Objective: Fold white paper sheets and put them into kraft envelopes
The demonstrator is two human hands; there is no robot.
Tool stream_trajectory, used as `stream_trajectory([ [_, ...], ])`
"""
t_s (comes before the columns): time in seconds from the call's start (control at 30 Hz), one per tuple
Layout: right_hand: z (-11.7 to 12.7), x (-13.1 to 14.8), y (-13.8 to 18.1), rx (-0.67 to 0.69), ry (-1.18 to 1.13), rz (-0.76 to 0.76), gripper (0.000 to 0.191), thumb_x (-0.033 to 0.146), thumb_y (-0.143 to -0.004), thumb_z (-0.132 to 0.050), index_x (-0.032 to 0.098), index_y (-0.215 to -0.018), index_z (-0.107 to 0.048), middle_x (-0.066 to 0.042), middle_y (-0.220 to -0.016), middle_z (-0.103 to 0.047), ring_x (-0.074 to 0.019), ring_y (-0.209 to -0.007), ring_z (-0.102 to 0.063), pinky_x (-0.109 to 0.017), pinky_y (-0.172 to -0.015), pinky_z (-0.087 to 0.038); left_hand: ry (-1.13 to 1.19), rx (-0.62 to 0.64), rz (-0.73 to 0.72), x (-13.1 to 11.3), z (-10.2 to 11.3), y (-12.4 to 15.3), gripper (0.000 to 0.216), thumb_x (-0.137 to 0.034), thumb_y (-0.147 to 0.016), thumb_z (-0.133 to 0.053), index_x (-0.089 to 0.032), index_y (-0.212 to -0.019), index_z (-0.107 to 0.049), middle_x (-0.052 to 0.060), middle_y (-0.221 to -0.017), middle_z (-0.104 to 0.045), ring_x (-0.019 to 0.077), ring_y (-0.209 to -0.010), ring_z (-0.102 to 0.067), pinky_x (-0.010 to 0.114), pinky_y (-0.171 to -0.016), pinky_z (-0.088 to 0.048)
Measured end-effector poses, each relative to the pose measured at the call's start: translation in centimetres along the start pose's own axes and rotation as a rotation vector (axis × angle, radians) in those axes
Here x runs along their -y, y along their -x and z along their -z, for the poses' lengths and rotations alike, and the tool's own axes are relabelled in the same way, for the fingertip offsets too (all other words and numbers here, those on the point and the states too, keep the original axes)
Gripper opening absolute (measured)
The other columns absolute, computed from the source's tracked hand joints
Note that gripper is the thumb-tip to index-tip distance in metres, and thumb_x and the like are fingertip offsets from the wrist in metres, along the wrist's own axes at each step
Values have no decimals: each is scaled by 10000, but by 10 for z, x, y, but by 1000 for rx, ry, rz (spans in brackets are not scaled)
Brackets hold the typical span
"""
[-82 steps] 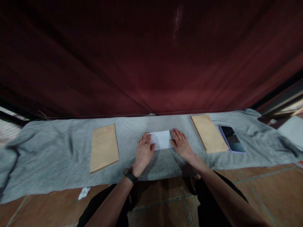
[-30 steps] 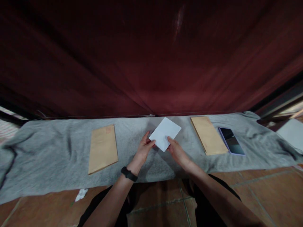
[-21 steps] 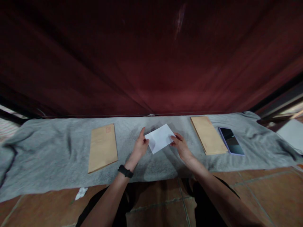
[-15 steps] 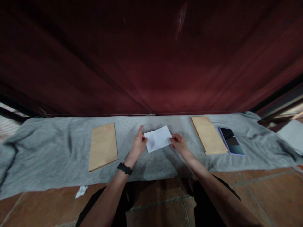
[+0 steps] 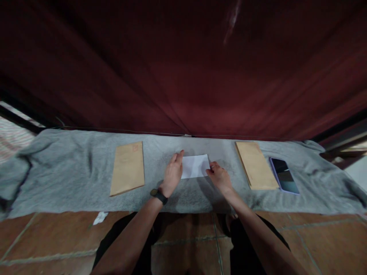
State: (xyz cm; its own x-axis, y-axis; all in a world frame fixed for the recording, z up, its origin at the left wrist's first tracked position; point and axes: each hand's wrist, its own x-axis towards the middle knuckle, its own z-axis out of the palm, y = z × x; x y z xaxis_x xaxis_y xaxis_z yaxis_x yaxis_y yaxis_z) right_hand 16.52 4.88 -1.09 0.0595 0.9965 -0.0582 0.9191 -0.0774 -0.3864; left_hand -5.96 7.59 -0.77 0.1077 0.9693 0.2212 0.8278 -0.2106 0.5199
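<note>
A white sheet of paper (image 5: 195, 167) with a faint crease lies in front of me on the grey cloth. My left hand (image 5: 173, 170) is at its left edge, fingers stretched out along that side and palm turned inward; the thumb is hidden. At the opposite edge, the curled fingers and thumb of my right hand (image 5: 219, 176) pinch the paper near its lower right corner. To the left lies a brown paper envelope (image 5: 128, 168) with a red mark at its top. Several similar brown envelopes (image 5: 257, 166) appear stacked on the right.
A phone in a purple case (image 5: 284, 175) lies beside the right-hand stack. The grey cloth (image 5: 71, 172) covers a long, narrow surface against a dark red wall (image 5: 183, 84). A crumpled white scrap (image 5: 100, 217) rests on the tiled floor (image 5: 63, 233).
The paper has levelled out and come down towards the cloth. My left hand has turned from a thumb grip to straight fingers along the edge. The whole view has shifted slightly.
</note>
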Motion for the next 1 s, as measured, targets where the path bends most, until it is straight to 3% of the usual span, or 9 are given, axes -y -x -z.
stream_trajectory([
  [0.1,2,1,1,42,44,-18,253,352,-958,-556,226,-1158,-648,-60,-899,-768,-242,-843,-736,-293,-662,-464,-128,35,-70,-8,-5,7,565,-57,-925,-375,-171,-1468,-483,150,-1453,-536,291,-1295,-541,443,-1103,-422],
  [0.3,3,0,0,60,19,-19,245,351,-949,-575,229,-1151,-642,-58,-913,-766,-234,-873,-732,-284,-685,-463,-156,129,-236,-29,-23,32,481,-309,-1014,-444,-139,-1462,-487,163,-1597,-389,314,-1497,-321,514,-1222,-256],
  [0.53,1,-4,-2,96,-82,-23,202,305,-926,-604,212,-1099,-654,-37,-913,-758,-190,-843,-724,-248,-702,-469,-204,168,-306,-27,-27,38,613,-489,-985,-525,-172,-1504,-442,165,-1631,-324,307,-1533,-243,522,-1247,-175],
  [0.67,5,-5,-1,51,-43,-10,228,337,-945,-579,192,-1107,-649,-67,-930,-746,-228,-879,-716,-294,-744,-492,-285,205,-367,-21,-26,34,670,-576,-989,-466,-213,-1545,-378,144,-1645,-302,290,-1538,-234,516,-1251,-163],
  [0.83,0,8,-5,-125,-249,197,379,385,-1021,-404,159,-1219,-634,-142,-1184,-694,-250,-1097,-662,-381,-950,-514,-367,196,-394,-21,-28,33,609,-504,-1035,-373,-211,-1568,-335,128,-1648,-296,270,-1539,-232,511,-1255,-157],
  [1.0,-26,33,-3,-43,-479,415,535,459,-1058,-273,174,-1406,-562,-116,-1447,-578,-205,-1368,-508,-407,-1190,-379,-416,209,-423,-21,-29,33,567,-370,-1049,-342,-110,-1552,-351,153,-1610,-367,270,-1526,-267,493,-1258,-176],
])
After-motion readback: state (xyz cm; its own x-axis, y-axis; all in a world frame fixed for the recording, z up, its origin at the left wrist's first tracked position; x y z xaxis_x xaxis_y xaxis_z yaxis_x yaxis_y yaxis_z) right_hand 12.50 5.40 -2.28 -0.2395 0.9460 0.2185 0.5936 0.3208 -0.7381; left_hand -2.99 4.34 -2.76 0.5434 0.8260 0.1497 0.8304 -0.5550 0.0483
